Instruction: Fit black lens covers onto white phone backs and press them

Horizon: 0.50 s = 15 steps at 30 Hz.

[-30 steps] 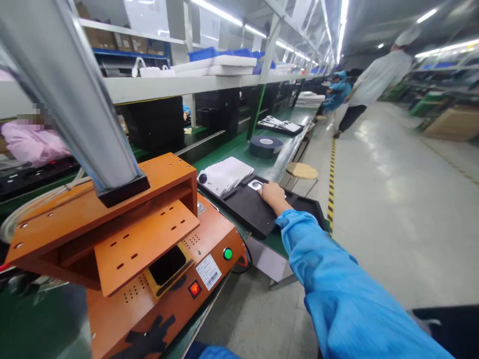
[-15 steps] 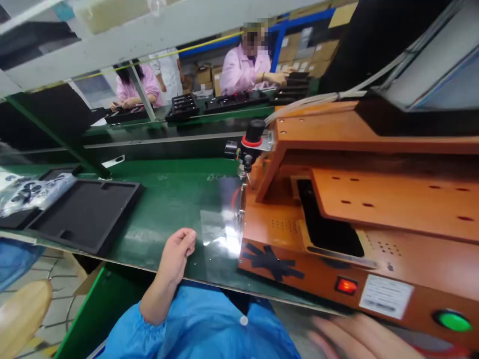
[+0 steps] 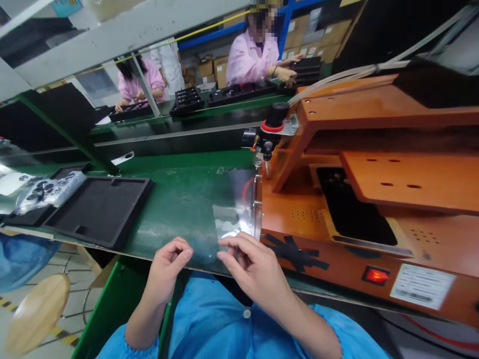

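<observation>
My left hand [image 3: 169, 267] is above the front edge of the green work table [image 3: 168, 209]. Its fingers are curled in with the thumb close to them, and whatever they may hold is too small or hidden to make out. Facing it, my right hand [image 3: 254, 264] is bent, with a gap between thumb and forefinger and nothing visible in it. A clear plastic sheet [image 3: 226, 219] lies on the table just behind my hands. To the right stands an orange machine [image 3: 280, 199] with a dark recessed bed [image 3: 355, 212] and a lit red switch [image 3: 376, 275].
A black foam tray [image 3: 101, 207] and bagged dark parts [image 3: 48, 189] lie on the left. The machine's black pressure regulator [image 3: 275, 117] juts over the table. Below left is a wooden stool [image 3: 39, 314]. Across the bench, a person in pink [image 3: 249, 60] works over black trays.
My right hand has moved from the machine's lower right front to beside my left hand. The view has shifted left, and the green button is out of sight.
</observation>
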Each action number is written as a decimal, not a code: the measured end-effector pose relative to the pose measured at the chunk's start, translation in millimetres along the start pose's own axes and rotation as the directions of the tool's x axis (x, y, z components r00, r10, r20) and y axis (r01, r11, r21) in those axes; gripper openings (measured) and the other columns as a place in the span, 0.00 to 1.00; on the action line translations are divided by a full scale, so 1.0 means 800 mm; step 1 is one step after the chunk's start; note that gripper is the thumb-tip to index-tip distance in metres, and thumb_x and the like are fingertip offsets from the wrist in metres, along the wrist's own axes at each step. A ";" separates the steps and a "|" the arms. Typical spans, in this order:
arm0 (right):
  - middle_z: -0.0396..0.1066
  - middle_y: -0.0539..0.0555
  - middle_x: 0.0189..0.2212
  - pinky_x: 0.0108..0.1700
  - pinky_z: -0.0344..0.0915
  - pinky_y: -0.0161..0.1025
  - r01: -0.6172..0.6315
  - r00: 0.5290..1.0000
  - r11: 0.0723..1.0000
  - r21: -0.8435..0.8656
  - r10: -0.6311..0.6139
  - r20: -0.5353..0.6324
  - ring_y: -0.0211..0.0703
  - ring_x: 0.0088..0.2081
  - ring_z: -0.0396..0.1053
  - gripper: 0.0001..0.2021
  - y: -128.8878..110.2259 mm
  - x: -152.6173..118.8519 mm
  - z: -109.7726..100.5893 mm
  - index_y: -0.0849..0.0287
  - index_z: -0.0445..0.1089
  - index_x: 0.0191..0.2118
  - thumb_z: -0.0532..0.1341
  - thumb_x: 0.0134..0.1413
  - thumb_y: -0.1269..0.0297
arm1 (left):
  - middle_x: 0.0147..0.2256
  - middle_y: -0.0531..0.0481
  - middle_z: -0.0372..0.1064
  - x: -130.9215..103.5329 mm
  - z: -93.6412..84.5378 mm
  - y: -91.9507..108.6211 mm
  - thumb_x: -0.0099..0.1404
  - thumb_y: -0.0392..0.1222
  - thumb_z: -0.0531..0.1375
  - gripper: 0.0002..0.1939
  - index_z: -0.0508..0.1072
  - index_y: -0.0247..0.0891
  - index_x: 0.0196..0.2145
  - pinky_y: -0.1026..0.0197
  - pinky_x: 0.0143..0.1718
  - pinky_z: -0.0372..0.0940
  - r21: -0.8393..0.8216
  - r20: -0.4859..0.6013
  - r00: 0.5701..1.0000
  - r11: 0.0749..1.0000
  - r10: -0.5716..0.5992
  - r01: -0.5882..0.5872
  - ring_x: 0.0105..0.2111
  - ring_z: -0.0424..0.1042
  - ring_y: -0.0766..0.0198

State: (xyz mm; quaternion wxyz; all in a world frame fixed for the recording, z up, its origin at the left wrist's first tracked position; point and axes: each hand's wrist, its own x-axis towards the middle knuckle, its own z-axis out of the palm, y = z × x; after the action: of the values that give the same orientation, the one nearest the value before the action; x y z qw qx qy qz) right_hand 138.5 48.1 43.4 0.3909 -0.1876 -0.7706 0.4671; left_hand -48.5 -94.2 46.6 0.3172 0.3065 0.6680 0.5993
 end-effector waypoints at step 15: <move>0.72 0.50 0.29 0.32 0.70 0.31 0.237 0.967 0.951 -0.197 -0.251 -0.049 0.35 0.29 0.72 0.08 0.033 -0.014 0.020 0.56 0.70 0.38 0.58 0.72 0.72 | 0.46 0.42 0.70 0.024 -0.025 -0.030 0.68 0.54 0.71 0.27 0.78 0.42 0.61 0.62 0.38 0.68 0.055 0.180 0.983 0.998 0.030 -0.040 0.37 0.73 0.62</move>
State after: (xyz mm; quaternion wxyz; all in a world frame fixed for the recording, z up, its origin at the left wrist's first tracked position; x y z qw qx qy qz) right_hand 131.4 44.7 12.0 0.4540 -0.1442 -0.8139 0.3327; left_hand -76.9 -93.5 23.5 0.3564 0.3800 0.6485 0.5551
